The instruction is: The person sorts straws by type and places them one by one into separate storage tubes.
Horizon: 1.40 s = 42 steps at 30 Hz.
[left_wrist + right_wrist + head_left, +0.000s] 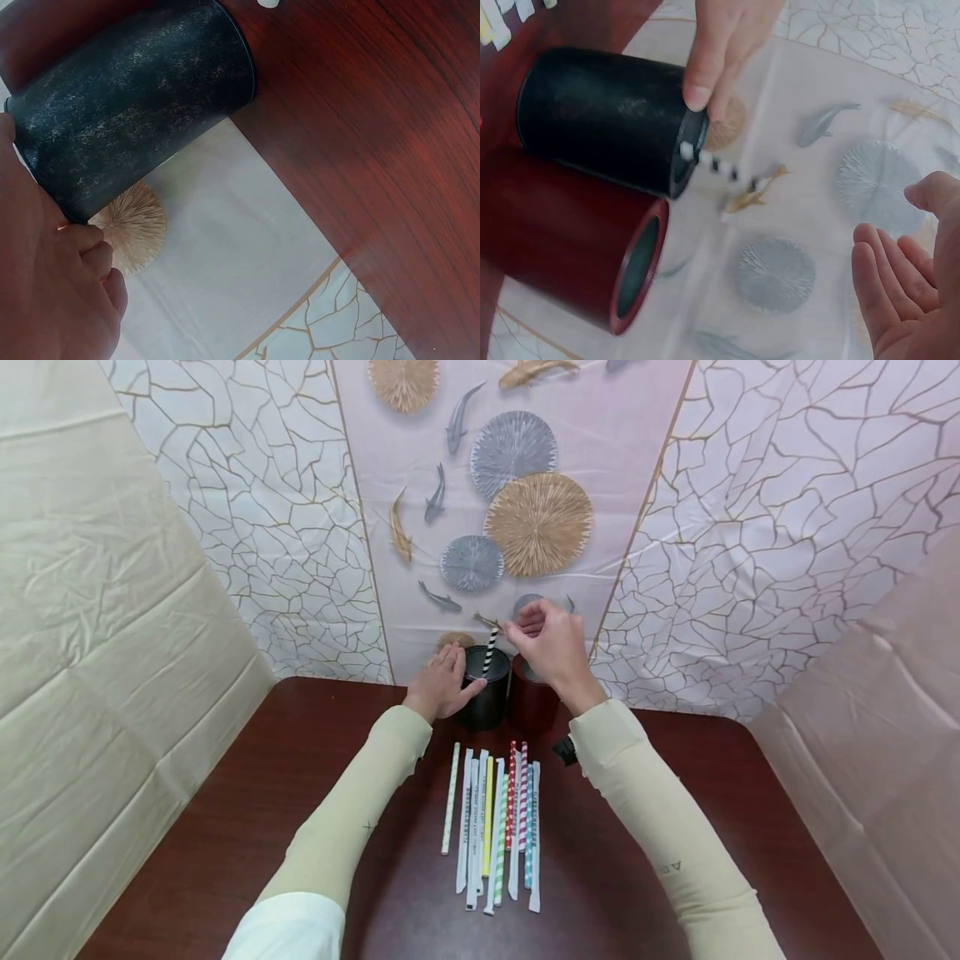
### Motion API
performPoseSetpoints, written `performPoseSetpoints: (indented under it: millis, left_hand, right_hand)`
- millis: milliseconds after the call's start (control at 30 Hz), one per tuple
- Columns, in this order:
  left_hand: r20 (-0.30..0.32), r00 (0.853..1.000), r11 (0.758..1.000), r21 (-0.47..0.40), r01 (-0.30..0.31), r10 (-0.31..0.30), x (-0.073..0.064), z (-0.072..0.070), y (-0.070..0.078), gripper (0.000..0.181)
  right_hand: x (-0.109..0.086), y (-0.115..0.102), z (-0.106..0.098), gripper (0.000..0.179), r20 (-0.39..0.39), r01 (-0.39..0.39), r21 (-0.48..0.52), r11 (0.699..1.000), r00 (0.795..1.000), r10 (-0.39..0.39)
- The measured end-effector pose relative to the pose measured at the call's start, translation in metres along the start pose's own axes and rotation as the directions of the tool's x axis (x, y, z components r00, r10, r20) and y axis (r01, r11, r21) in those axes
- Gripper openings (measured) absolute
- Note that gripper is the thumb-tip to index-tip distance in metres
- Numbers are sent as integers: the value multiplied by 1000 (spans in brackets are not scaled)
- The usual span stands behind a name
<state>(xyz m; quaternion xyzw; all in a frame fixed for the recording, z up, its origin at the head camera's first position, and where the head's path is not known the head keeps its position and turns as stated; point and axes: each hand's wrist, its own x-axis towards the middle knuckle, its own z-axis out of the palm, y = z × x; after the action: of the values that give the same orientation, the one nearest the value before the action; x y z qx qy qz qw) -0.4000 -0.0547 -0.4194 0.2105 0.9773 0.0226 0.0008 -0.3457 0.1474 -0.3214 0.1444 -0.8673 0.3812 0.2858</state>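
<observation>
A black cylindrical cup (483, 703) stands at the back of the table beside a dark red cup (531, 697). My left hand (442, 683) grips the black cup at its rim, thumb at the front and fingers at the far left side. Out of that cup leans a black-and-white striped straw (490, 652), its lower part hidden inside. My right hand (553, 639) is raised above the red cup, near the straw's top. In the right wrist view its loosely bent fingers (889, 277) hold nothing and are apart from the straw (724, 169).
In front of the cups lies a row of several straws, some bare, such as the yellow straw (487, 818), others in white paper wrappers (465, 822). A small black object (565, 750) sits by the right sleeve. Patterned cloth (480, 527) hangs behind the table.
</observation>
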Motion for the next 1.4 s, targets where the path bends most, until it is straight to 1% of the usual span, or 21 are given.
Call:
performPoseSetpoints:
  millis: [200,333,567,700,833,967,1233,1333,1400]
  left_hand:
    - [3,1000,1000,9,-6,6,-1,-1,-1,87]
    - [-4,1000,1000,4,-2,2,-2,-2,-1,87]
    - [-10,1000,1000,-4,-10,10,-4,-2,-1,86]
    - [-9,1000,1000,-6,-14,14,-5,-1,-1,86]
    - [-11,1000,1000,-6,-18,18,-4,-1,-2,86]
    - [-16,1000,1000,1,-16,16,-4,-2,-2,86]
    - [-8,1000,1000,12,-18,18,-5,-4,1,86]
    - [-8,1000,1000,11,-20,20,-4,-4,1,87]
    - [-10,1000,1000,15,-20,20,-4,-4,1,87]
  right_hand:
    - [5,-10,-21,25,37,42,-76,996,999,-39]
    - [5,-16,-34,26,79,50,-113,992,996,-41]
    - [-3,-20,-56,27,162,10,-178,984,987,19]
    - [-10,-19,-63,28,224,-18,-216,976,972,67]
    - [-19,-16,-66,27,294,-37,-252,967,949,113]
    - [-28,-12,-66,22,373,-49,-281,958,914,156]
    - [-56,9,-56,22,486,-22,-313,950,855,180]
    - [-67,17,-51,20,527,-31,-303,952,827,195]
    - [-74,21,-46,18,549,-35,-294,955,812,199]
